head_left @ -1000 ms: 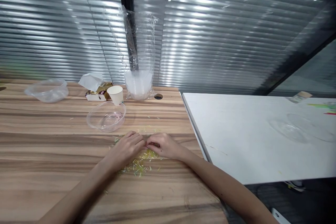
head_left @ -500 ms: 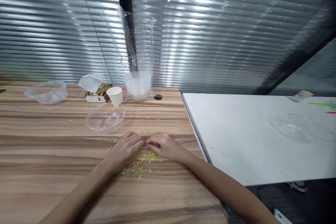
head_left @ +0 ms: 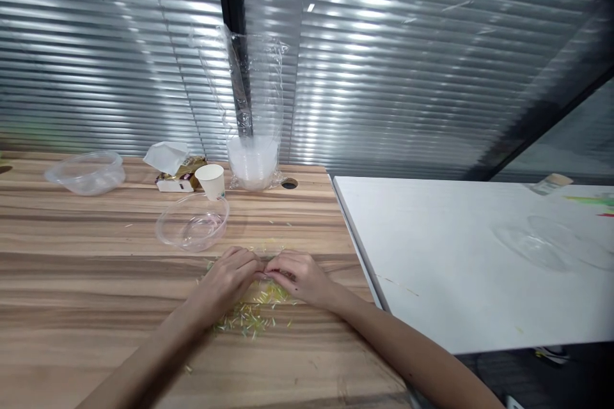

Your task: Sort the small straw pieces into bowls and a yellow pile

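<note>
On the wooden table, my left hand [head_left: 236, 275] is closed, its fingertips pinched against those of my right hand [head_left: 300, 276]. The right hand is closed too, thumb and fingers drawn together. Whatever lies between the fingertips is too small to make out. Small yellow and green strips [head_left: 249, 318] are scattered on the wood beneath and in front of both hands. Just beyond the left hand stands a clear round plastic bowl [head_left: 194, 230] with something pinkish at its bottom.
Behind are a paper cup [head_left: 211, 181], a tissue pack [head_left: 176, 180], another clear container [head_left: 89, 176] and stacked containers in a plastic bag [head_left: 254, 160]. A white table [head_left: 432, 255] at the right bears clear lids [head_left: 532, 246] and coloured strips [head_left: 590, 200].
The whole view has shifted slightly, so everything sits a little lower in the picture. Both hands stay fingertip to fingertip in nearly the same place.
</note>
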The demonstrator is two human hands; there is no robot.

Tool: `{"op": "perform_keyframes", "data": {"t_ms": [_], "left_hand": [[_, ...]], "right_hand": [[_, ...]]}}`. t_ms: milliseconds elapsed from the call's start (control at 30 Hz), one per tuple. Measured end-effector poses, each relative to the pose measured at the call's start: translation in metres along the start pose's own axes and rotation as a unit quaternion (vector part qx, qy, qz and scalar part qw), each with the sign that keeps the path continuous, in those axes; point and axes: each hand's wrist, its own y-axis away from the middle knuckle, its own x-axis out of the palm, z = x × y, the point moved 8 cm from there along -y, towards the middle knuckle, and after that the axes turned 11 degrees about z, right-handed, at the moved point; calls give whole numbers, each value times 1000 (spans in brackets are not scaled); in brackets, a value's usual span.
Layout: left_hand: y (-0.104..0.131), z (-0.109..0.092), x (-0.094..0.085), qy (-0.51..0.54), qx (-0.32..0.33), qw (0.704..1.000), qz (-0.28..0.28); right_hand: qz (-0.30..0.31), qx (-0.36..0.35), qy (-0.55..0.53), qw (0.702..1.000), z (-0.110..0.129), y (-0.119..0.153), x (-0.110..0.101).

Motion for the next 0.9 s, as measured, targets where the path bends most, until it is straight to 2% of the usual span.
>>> {"op": "perform_keyframes", "data": {"t_ms": [133, 400, 600, 900], "left_hand": [[1, 2, 1, 12, -2, 1000, -5], [-1, -10, -3, -39, 17, 999, 10], [-1, -10, 0, -55, 15, 998, 27], [-2, -12, -4, -60, 20, 998, 14]], "right_hand": [[8, 3, 7, 1000, 1, 0, 1], [3, -9, 1, 1000, 7, -1, -3], [3, -9, 5, 1000, 6, 0, -2], [23, 0, 24, 999, 4, 0, 2]]}}
